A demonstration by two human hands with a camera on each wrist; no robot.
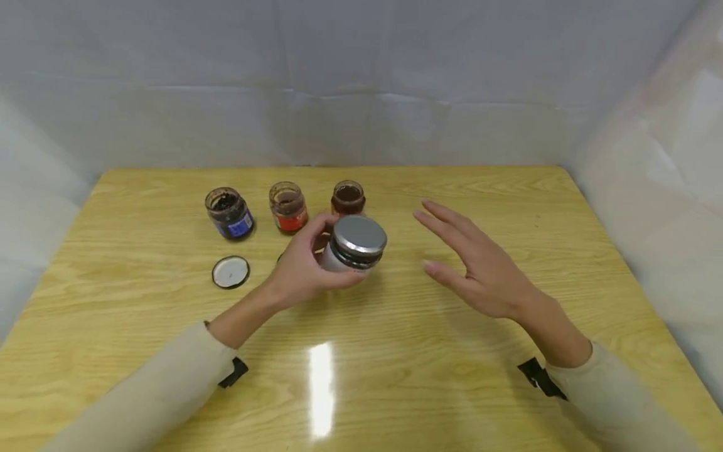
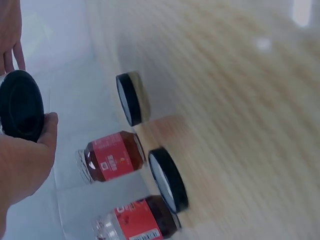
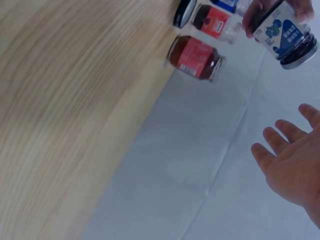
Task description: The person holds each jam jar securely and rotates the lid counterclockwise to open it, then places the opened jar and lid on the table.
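Observation:
My left hand [image 1: 307, 267] grips a jar [image 1: 356, 242] round its side, lifted off the table. The jar has a silver lid, and its white and blue label [image 3: 280, 31] shows in the right wrist view. In the left wrist view its dark base [image 2: 21, 107] faces the camera. To the right, my right hand [image 1: 480, 263] hovers apart from the jar, fingers spread, holding nothing. Just behind the held jar stands a lidless jar [image 1: 348, 196] of reddish-brown contents, partly hidden. Beside it are a lidless red-labelled jar [image 1: 290, 210] and a lidless blue-labelled jar [image 1: 230, 215].
A lid [image 1: 231, 272] lies top down on the wooden table [image 1: 407, 376], in front of the blue-labelled jar. Another lid [image 2: 129, 100] shows in the left wrist view, mostly hidden by my left hand in the head view. A pale sheet [image 1: 361, 113] hangs behind the table.

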